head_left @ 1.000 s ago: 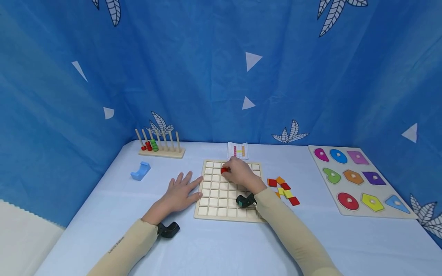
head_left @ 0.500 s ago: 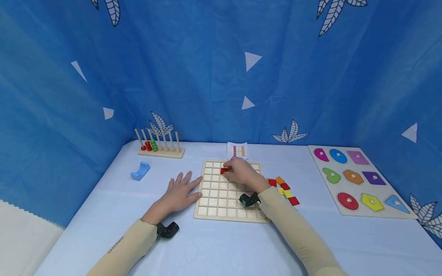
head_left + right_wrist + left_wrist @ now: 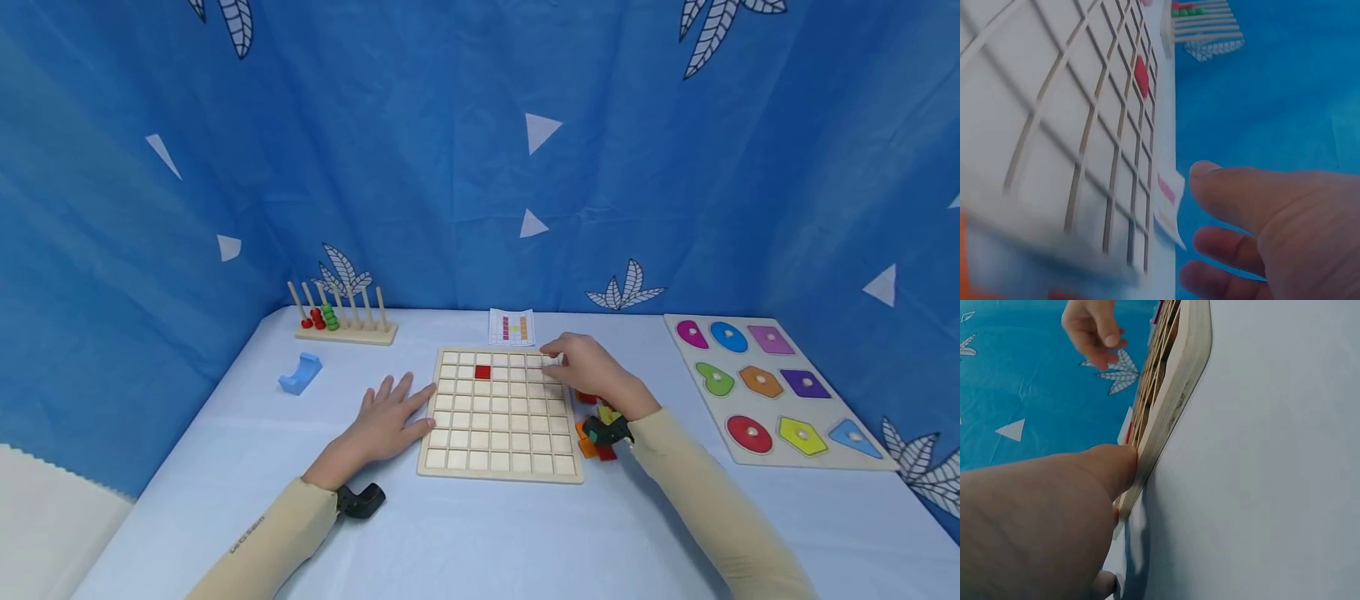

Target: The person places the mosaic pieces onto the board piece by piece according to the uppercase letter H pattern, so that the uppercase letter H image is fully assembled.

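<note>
A small red square tile [image 3: 483,372] sat in the pale, flat wooden grid board [image 3: 498,421], second row from the far side, third box from the left. The left hand [image 3: 384,423] lay with spread fingers at the board's left edge, grasping nothing. The right hand [image 3: 592,367] hung by the far right corner, fingers loosely bent; the right wrist view showed its gap with nothing inside. The left wrist view showed the board's thick side. Loose orange and red square tiles [image 3: 587,448] lay just right of the board, partly covered in the head view.
</note>
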Demonstrator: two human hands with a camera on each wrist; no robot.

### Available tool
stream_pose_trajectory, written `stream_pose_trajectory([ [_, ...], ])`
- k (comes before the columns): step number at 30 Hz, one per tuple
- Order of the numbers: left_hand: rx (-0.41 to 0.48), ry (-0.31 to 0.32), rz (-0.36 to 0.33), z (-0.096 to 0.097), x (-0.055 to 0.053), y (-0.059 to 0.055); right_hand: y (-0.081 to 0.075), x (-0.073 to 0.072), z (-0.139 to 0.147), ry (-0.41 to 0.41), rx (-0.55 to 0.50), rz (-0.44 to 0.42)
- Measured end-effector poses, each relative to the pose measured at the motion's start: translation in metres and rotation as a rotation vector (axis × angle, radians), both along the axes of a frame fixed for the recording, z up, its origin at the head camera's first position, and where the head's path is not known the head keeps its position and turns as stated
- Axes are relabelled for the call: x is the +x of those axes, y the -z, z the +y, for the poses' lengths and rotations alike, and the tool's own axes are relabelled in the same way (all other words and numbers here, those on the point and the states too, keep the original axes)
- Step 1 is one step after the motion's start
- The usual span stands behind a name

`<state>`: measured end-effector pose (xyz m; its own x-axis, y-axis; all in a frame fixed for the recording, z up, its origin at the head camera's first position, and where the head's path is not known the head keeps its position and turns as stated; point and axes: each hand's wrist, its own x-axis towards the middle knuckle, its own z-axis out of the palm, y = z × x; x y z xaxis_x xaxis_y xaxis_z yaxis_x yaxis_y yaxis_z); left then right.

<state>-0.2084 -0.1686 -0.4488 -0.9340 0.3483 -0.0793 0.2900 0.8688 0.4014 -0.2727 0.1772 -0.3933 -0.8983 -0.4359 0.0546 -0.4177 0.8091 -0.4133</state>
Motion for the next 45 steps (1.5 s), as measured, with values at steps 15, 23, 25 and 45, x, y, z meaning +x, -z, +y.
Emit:
stream_pose_trajectory([
  [15, -0.006, 0.005, 0.023, 0.001, 0.001, 0.002, 0.006, 0.021, 0.056, 0.117, 0.053, -0.025],
  [23, -0.003, 0.002, 0.006, 0.000, 0.003, 0.001, 0.012, 0.023, 0.058, 0.103, 0.051, -0.031],
  [25, -0.001, 0.004, 0.007, 0.001, 0.002, 0.000, 0.013, 0.024, 0.058, 0.104, 0.048, -0.039],
  [45, -0.003, 0.005, 0.007, 0.002, 0.001, -0.002, 0.028, 0.029, 0.059, 0.072, 0.116, 0.039],
])
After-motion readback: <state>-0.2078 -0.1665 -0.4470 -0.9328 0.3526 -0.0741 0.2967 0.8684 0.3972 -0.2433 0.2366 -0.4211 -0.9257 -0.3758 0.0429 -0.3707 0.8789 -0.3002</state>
